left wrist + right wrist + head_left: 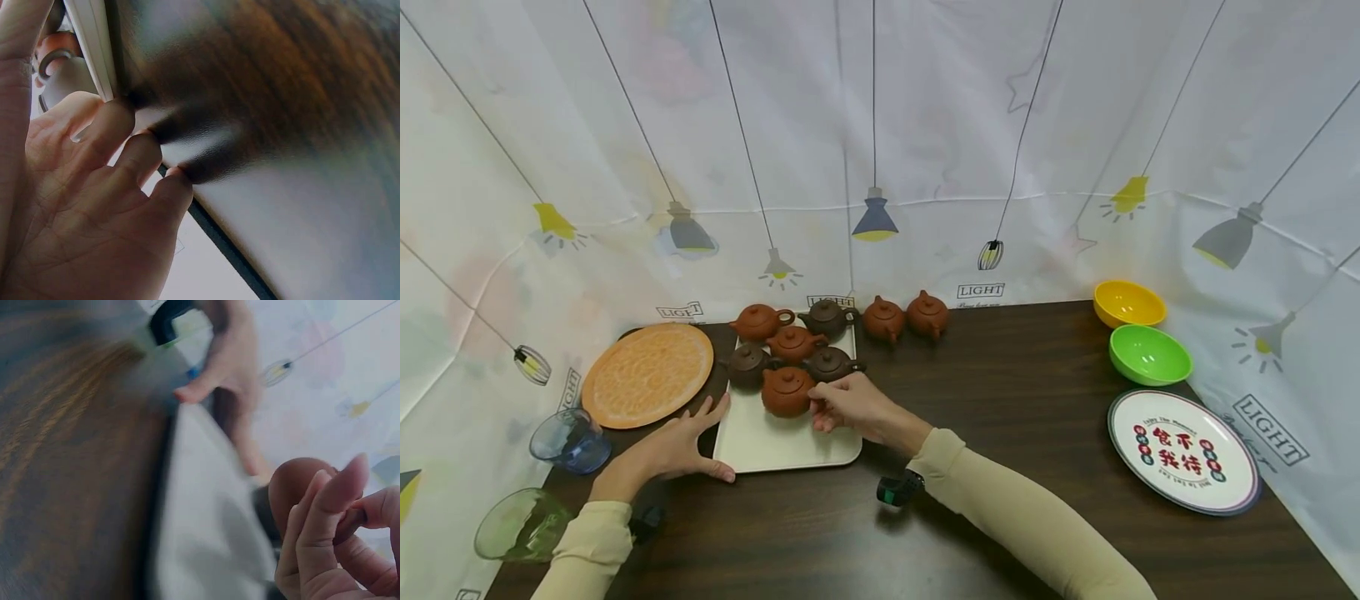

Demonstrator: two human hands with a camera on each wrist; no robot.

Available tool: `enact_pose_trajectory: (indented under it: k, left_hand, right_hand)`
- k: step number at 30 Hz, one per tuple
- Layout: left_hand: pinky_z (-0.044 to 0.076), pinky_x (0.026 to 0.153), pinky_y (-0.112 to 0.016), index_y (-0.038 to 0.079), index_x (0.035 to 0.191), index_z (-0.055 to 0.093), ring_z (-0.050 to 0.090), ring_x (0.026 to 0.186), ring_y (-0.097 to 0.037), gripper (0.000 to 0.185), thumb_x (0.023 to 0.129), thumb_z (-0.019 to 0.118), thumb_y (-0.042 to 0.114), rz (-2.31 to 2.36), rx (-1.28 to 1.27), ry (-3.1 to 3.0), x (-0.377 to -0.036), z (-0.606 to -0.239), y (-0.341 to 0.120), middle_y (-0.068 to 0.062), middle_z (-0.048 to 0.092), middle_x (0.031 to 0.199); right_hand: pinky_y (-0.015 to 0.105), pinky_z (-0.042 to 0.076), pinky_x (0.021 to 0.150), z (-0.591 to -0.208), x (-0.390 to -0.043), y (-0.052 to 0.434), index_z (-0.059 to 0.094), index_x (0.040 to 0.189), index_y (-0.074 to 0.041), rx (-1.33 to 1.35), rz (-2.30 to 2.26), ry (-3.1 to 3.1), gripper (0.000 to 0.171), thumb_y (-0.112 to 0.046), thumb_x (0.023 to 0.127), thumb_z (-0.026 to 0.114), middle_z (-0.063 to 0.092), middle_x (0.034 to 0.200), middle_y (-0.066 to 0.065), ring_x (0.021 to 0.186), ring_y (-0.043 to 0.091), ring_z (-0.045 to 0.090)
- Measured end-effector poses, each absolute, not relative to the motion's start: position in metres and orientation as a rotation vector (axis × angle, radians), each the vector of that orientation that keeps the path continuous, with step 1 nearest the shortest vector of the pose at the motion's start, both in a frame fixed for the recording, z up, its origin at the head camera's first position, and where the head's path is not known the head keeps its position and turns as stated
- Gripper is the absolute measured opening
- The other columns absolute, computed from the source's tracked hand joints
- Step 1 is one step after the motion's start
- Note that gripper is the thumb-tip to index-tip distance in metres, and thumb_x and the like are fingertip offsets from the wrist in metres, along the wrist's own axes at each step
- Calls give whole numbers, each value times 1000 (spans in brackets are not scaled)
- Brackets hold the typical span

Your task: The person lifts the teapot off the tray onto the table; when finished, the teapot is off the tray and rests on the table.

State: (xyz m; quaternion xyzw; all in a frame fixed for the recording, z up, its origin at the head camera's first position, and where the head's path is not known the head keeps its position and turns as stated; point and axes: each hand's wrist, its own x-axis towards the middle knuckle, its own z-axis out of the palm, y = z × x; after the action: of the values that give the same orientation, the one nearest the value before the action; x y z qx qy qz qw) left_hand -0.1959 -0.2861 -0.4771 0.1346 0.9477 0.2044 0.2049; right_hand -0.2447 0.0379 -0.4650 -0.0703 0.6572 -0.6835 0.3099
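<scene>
Left of centre, a round, matte-red teapot (786, 394) is pinched by the right hand (856, 407); the smooth, teapot-laden tray (763, 446) is touched by the wide-fingered left hand (672, 448).

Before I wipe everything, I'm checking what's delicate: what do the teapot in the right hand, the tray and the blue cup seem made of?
The teapot: probably unglazed clay, from its matte brown surface. The tray: perhaps plastic, judging by its smooth, even cream surface; coated metal is possible. The blue cup: glass or clear plastic, glossy and see-through.
</scene>
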Motion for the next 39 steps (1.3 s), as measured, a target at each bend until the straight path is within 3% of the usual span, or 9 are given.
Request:
enact_pose_trajectory:
  k: [6, 13, 20, 25, 31, 35, 39]
  left_hand:
    - [31, 112, -84, 9, 173, 14, 17, 146, -79, 134, 77, 91, 61, 590, 382, 2639, -195, -478, -286, -42, 11, 171]
    - [29, 112, -86, 8, 173, 14, 15, 146, -79, 132, 78, 90, 61, 597, 379, 2622, -194, -475, -286, -41, 10, 172]
    - [28, 112, -86, 6, 173, 14, 15, 145, -81, 133, 79, 90, 61, 605, 382, 2618, -196, -475, -288, -41, 10, 172]
    - [28, 112, -85, 8, 173, 13, 15, 145, -80, 133, 79, 90, 61, 611, 382, 2607, -196, -478, -288, -41, 9, 172]
    - [28, 114, -85, 9, 173, 13, 15, 146, -79, 134, 78, 90, 62, 620, 380, 2606, -198, -478, -285, -39, 10, 173]
    - [29, 113, -85, 9, 173, 13, 16, 146, -80, 135, 77, 91, 62, 611, 379, 2618, -197, -476, -286, -39, 10, 173]
    - [30, 113, -84, 9, 173, 13, 16, 145, -80, 134, 77, 91, 61, 611, 375, 2623, -195, -475, -287, -39, 11, 172]
  right_hand:
    - [22, 57, 60, -432, -258, 82, 69, 100, 9, -146, -1995, 1799, 30, -19, 109, 61, 71, 80, 7, 66, 11, 69]
    - [21, 58, 61, -419, -292, 168, 70, 99, 3, 121, -2304, 1886, 30, -23, 110, 61, 71, 81, 3, 68, 10, 71]
    - [17, 61, 70, -438, -325, 244, 62, 125, 9, 410, -2371, 1944, 36, -24, 110, 58, 68, 91, 1, 69, 5, 72]
    - [18, 62, 71, -466, -334, 257, 61, 126, 8, 558, -2325, 1930, 33, -20, 109, 58, 67, 86, -1, 66, 6, 71]
    - [20, 63, 71, -482, -338, 257, 64, 115, 5, 591, -2328, 1902, 23, -16, 108, 57, 68, 84, 1, 65, 8, 73]
    - [21, 63, 70, -484, -341, 254, 67, 115, 7, 556, -2265, 1952, 29, -20, 110, 56, 74, 81, 1, 67, 9, 75]
    - [20, 61, 63, -485, -342, 252, 67, 127, 6, 536, -2120, 2070, 42, -31, 111, 55, 79, 78, -2, 68, 7, 78]
